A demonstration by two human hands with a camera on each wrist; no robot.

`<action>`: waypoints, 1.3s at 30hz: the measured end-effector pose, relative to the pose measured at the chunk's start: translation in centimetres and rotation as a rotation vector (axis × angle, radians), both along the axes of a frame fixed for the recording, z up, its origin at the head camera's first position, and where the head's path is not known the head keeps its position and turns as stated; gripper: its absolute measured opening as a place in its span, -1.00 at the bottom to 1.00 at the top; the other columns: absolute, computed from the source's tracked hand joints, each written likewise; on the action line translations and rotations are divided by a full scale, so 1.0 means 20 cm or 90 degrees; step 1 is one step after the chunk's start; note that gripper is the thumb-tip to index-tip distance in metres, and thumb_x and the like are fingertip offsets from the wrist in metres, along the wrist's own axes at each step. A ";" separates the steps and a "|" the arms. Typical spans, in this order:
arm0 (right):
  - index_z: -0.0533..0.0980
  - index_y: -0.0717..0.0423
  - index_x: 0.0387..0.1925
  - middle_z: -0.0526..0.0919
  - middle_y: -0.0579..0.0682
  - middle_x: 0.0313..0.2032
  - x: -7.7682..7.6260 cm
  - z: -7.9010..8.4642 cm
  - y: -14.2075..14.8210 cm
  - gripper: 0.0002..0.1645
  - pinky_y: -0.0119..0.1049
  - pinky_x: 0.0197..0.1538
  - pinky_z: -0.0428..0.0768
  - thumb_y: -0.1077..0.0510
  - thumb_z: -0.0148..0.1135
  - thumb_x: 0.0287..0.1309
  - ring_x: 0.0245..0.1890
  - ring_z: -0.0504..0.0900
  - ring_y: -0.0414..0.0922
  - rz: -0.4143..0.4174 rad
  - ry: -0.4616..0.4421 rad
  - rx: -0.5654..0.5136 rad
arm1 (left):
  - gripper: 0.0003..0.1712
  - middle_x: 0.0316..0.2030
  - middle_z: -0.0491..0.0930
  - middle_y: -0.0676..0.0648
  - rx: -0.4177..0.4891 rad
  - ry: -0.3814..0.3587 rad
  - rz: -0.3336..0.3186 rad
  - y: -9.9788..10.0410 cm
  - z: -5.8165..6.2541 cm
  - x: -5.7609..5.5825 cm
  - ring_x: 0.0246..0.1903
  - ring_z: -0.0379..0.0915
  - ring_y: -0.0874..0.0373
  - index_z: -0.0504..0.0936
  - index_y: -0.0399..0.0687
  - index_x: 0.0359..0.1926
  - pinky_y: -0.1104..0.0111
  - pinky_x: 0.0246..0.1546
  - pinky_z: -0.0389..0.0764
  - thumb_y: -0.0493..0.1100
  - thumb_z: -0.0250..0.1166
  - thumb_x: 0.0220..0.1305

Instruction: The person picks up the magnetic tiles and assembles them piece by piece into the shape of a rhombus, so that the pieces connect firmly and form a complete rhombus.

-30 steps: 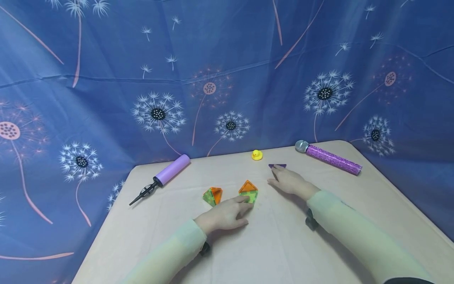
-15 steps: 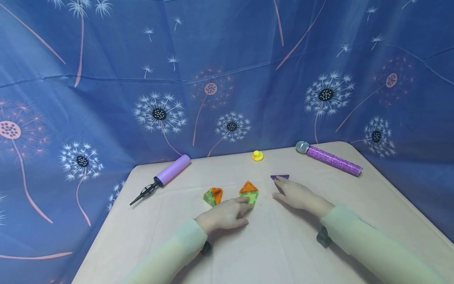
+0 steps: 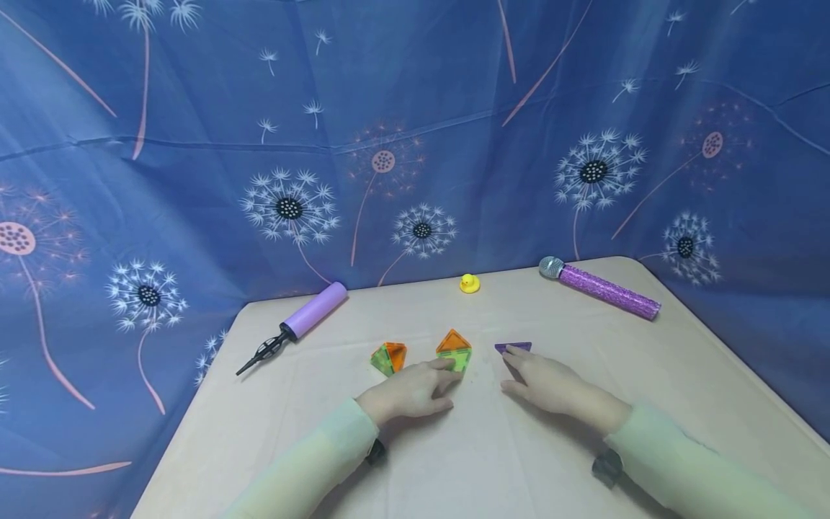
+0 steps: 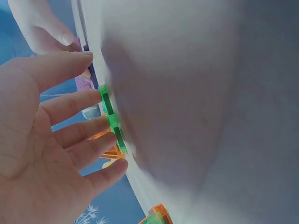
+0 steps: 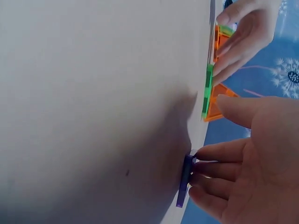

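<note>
My left hand rests its fingertips on a see-through green tile, fingers spread and mostly straight. Against the green tile's far side lies an orange triangular tile. My right hand touches a flat purple triangular tile on the table, to the right of those two. In the right wrist view, extended fingertips meet the purple tile, while the thumb stays off it. Left of the green tile sits a small raised piece of joined orange and green tiles, close to my left hand.
A yellow toy duck stands near the table's back edge. At back right lies a microphone with a glittery purple handle. A lilac balloon pump with a black nozzle lies at left. Behind hangs a blue dandelion-print cloth.
My right hand has drawn the purple tile across the table toward me, from near the duck to level with the orange tile. The left hand has stayed in place.
</note>
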State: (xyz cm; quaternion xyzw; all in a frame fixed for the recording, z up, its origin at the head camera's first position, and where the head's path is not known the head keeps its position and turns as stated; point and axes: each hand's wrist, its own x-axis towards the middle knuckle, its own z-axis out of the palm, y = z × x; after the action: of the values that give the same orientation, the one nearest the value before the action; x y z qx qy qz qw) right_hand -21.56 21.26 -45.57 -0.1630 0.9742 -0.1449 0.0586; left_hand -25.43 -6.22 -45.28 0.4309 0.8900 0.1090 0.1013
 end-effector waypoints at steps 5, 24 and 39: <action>0.44 0.38 0.31 0.41 0.37 0.34 0.01 0.00 -0.01 -0.28 0.24 0.30 0.39 -0.08 0.28 0.37 0.32 0.42 0.31 0.000 0.032 -0.003 | -0.38 0.44 0.34 -0.14 -0.003 0.001 0.000 0.00 0.00 0.00 0.43 0.25 0.08 0.50 -0.01 0.41 0.26 0.35 0.35 0.01 0.32 0.38; 0.55 0.43 -0.03 0.64 0.30 -0.09 -0.26 0.00 0.17 -0.45 0.13 0.10 0.54 0.17 0.55 0.02 -0.06 0.60 0.22 -0.109 -0.045 -0.260 | -0.37 0.45 0.34 -0.11 -0.005 -0.005 0.006 0.01 0.00 0.01 0.43 0.24 0.09 0.50 -0.02 0.41 0.29 0.36 0.33 0.01 0.33 0.37; 0.58 0.36 -0.18 0.57 0.21 -0.24 -0.24 0.00 0.12 -0.51 -0.15 -0.21 0.55 0.22 0.62 -0.13 -0.31 0.56 0.01 -0.141 -0.013 -0.247 | -0.38 0.44 0.35 -0.12 -0.002 -0.002 0.002 0.00 0.01 0.01 0.44 0.23 0.08 0.51 -0.02 0.40 0.27 0.37 0.33 0.00 0.32 0.37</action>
State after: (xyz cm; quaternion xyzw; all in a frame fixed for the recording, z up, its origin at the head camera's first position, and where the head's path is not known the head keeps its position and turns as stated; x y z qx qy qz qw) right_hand -26.34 23.68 -45.60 -0.0618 0.9394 -0.3367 0.0199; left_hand -25.27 -6.16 -45.08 0.4288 0.8909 0.1083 0.1035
